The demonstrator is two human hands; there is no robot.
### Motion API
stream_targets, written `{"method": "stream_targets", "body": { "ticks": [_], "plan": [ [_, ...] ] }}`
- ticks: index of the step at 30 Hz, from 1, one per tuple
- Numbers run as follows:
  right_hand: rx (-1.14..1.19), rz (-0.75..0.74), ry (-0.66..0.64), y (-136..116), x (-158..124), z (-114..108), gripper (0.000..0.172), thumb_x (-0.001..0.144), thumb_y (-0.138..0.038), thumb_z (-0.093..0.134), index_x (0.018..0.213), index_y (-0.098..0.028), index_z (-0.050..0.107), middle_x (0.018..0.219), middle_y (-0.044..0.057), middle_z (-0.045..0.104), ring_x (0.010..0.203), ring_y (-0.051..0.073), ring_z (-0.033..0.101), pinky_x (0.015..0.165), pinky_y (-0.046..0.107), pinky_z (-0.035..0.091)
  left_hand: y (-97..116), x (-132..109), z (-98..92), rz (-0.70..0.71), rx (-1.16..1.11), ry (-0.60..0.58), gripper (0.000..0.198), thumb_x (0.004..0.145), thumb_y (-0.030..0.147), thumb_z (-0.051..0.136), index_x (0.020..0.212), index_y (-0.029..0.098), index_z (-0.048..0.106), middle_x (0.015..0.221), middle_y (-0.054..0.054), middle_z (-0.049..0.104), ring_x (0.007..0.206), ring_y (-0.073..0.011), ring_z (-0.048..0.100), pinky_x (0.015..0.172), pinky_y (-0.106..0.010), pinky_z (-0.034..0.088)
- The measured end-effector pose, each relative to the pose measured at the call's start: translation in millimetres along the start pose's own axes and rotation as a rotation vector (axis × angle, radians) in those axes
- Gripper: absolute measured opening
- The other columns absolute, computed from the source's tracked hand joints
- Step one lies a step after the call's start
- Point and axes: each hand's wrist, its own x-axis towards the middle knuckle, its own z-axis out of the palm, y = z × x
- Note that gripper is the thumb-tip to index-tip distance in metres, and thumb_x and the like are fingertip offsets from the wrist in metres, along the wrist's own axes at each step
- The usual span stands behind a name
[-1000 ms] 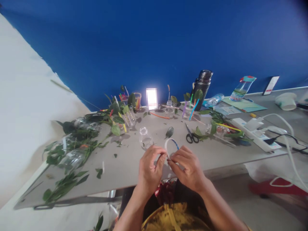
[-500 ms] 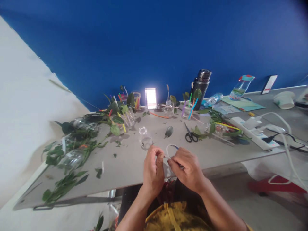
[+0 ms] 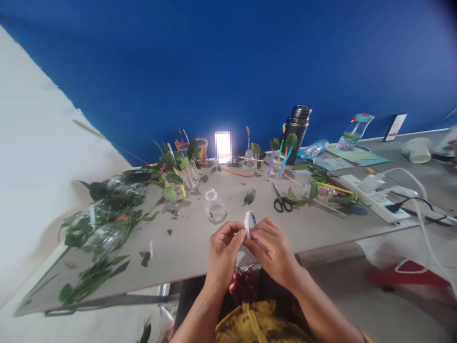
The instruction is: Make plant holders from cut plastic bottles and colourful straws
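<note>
Straws (image 3: 284,163) and leaves (image 3: 292,140) in clear cup (image 3: 275,172); white strip (image 3: 247,223) in left hand (image 3: 224,250)

There was one pair of scissors (image 3: 280,196). Nearer the wearer than the scissors were two hands, the left hand (image 3: 225,245) and the right hand (image 3: 274,250), with one white loop (image 3: 247,224) held between them. Just left of the scissors lay one loose leaf (image 3: 249,196); farther left stood one clear jar (image 3: 215,209). Behind the scissors stood one dark flask (image 3: 297,131). Right of the scissors were one power strip (image 3: 361,196), one white cup (image 3: 416,150), one drinking bottle (image 3: 353,136) with a red-and-teal lid and one leaning phone (image 3: 395,127). Leafy stems (image 3: 94,274) far left of the scissors overlapped too much to count.
</note>
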Motion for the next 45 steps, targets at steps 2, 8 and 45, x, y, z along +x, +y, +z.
{"method": "stream_targets", "body": {
  "ticks": [2, 8, 45],
  "plan": [
    [-0.003, 0.007, -0.040, -0.6, -0.4, 0.7, 0.025, 0.105, -0.018, 0.057, 0.081, -0.020, 0.061, 0.076, 0.004, 0.064, 0.074, 0.018, 0.054, 0.070, 0.031, 0.044, -1.5, 1.3, -0.6, -0.024, -0.019, -0.028, 0.029, 0.075, 0.039, 0.087, 0.084, 0.015, 0.073, 0.079, -0.002, 0.072, 0.073, -0.0140, 0.063, 0.071, -0.024, 0.049],
    [-0.008, 0.105, 0.014, 25.0, -8.7, -13.2, 0.014, 0.104, -0.022, 0.059, 0.101, -0.021, 0.073, 0.090, 0.007, 0.075, 0.084, 0.020, 0.066, 0.079, 0.033, 0.052, -2.1, 3.3, -0.6, -0.017, -0.046, 0.029, 0.031, 0.076, 0.043, 0.086, 0.086, 0.016, 0.074, 0.095, -0.007, 0.078, 0.086, -0.0194, 0.069, 0.078, -0.029, 0.054],
    [-0.632, 0.723, -0.417, 67.0, -61.0, -108.6, 0.023, 0.095, -0.028, 0.059, 0.108, -0.025, 0.077, 0.108, 0.007, 0.076, 0.089, 0.023, 0.073, 0.073, 0.031, 0.044, -0.2, 5.9, 9.4, 0.151, 0.148, -0.029, 0.035, 0.087, 0.040, 0.074, 0.113, 0.016, 0.075, 0.075, -0.001, 0.068, 0.070, -0.0152, 0.066, 0.073, -0.027, 0.054]
  ]
}}
